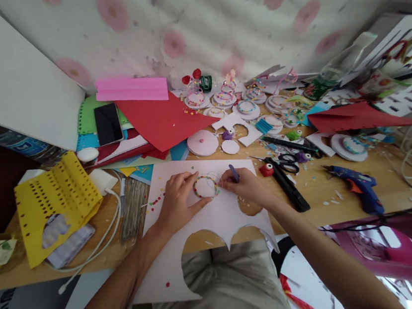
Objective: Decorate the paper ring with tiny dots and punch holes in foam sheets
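A thin ring dotted with small red, green and yellow pieces [194,190] lies on a white sheet with round cut-outs [167,264]. My left hand [177,198] grips the ring at its left side, fingers at the top edge and thumb along the bottom. My right hand [243,185] is closed at the ring's right side, with a slim purple tool [234,172] sticking up between the fingers; its tip is hidden. Fine wire loops [211,175] show beside the right fingertips. Small red pieces [155,201] are scattered on the sheet to the left.
Behind stand several decorated white discs [202,142] and red paper [166,119]. To the right lie a blue glue gun [360,185], scissors [288,163] and a black bar-shaped tool [288,184]. On the left are yellow punched paper [58,207], wire strips [133,208] and a white cable [117,210].
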Demonstrator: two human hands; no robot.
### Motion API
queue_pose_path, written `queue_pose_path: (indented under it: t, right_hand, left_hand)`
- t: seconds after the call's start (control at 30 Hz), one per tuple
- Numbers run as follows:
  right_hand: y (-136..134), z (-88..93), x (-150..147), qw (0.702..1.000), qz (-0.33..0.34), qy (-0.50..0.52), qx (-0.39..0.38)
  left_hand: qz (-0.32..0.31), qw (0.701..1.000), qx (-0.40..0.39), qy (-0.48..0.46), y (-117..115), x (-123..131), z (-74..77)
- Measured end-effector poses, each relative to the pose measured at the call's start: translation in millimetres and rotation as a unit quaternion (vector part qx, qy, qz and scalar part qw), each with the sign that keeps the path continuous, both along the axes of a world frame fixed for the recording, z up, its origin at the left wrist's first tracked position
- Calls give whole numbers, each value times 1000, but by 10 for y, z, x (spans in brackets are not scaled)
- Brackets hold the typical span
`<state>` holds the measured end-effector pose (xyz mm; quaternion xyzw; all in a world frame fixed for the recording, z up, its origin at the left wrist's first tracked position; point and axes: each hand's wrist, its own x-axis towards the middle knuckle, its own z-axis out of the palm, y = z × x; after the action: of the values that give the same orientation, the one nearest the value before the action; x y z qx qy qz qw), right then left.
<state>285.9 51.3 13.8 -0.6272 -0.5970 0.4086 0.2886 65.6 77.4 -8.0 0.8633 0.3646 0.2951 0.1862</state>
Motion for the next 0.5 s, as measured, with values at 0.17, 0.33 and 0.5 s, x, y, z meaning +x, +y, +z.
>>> queue_pose_path:
  t: [0.17,0.33,0.5]
  right_hand:
    - [-3,22,-23,1000,-6,4,0]
    - [8,33,-44,1000,-12,12,-4]
    - [8,-17,-13,999,-30,25,-17]
  left_hand:
    - [-7,1000,17,-2,12,9,-33]
    - [-11,1000,11,4,16,14,-38]
    - [0,1000,-20,2,20,4,-38]
